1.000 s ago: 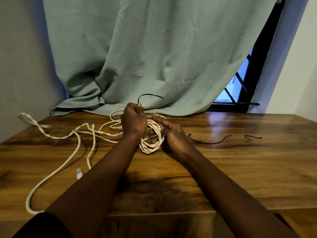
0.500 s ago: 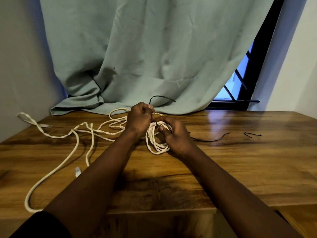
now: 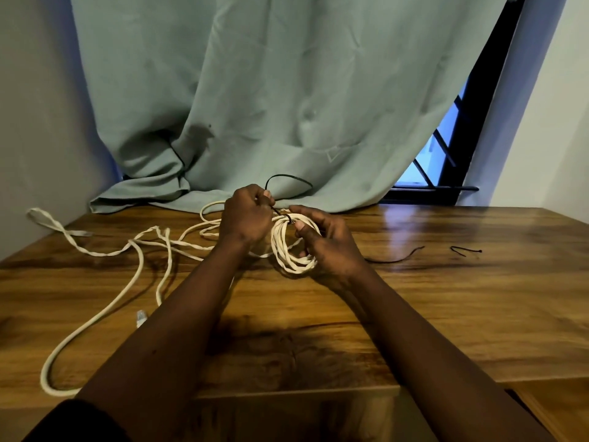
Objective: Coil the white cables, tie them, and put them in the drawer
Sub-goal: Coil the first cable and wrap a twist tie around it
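My left hand is curled at the centre of the frame, thumb and forefinger pinching the tail of a thin black tie, whose free end arcs up in front of the green curtain. My right hand grips the coiled white cable just to the right of it, fingers wrapped round the bundle from behind and my thumb pressed on the top of the loops, right beside the point where the tie crosses them. The coil stands tilted on the wooden table, its lower edge touching the top. A second white cable sprawls loose across the left of the frame, its clear plug lying lower left, so I judge that one is waiting its turn. The cable looks light, soft and a bit springy; the loops want to fan apart, so I think the best hold is on the bunched strands next to the tie, squeezed together, not on one strand. The tie is thin and slick, best gripped close to the bundle. Two spare ties lie to the right of the coil. I see no drawer I can be sure of.
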